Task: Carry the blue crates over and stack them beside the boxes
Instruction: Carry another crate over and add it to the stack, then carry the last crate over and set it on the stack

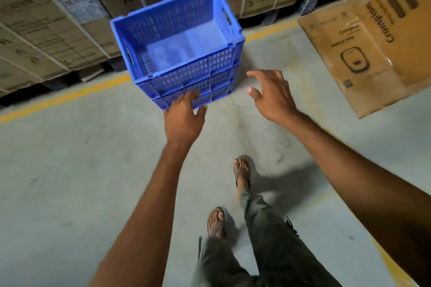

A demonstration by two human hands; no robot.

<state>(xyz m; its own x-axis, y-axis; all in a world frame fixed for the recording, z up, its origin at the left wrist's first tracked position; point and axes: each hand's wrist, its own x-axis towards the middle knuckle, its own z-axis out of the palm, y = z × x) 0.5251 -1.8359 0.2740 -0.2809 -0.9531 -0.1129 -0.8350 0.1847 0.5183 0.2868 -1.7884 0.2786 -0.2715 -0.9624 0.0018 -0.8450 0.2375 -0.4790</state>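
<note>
Crates (pixel 193 72): blue stack, three tiers by the rims showing on the near wall, standing on the floor (pixel 70 170). The stack sits across the yellow line (pixel 70 95), just beside the row of boxes (pixel 46 18) behind it. Boxes are strapped brown cardboard with white labels and run along the whole top edge of the view. The top crate has slotted walls, a handle cut-out at each end, and its pale bottom shows from above. The stack looks upright and square; the wide lens bends it a bit.

Left hand (pixel 184 112): reached out, fingers (pixel 190 98) laid fairly straight against the near wall of the lowest tier, thumb apart to the right. It touches the wall without curling round anything, so released.

Right hand (pixel 270 93): in the air to the right of the stack, near its corner but not touching. Fingers are spread and relaxed, palm turned toward the crates. Released, holding nothing.

Carton (pixel 373 53): a loose brown one with an appliance drawing printed on it, at the right edge, tilted, well apart from the stack.

Below the arms are two feet in sandals (pixel 242 172) and dark trousers (pixel 268 240), one foot ahead of the other on the grey floor. The frame is slightly motion-blurred.
</note>
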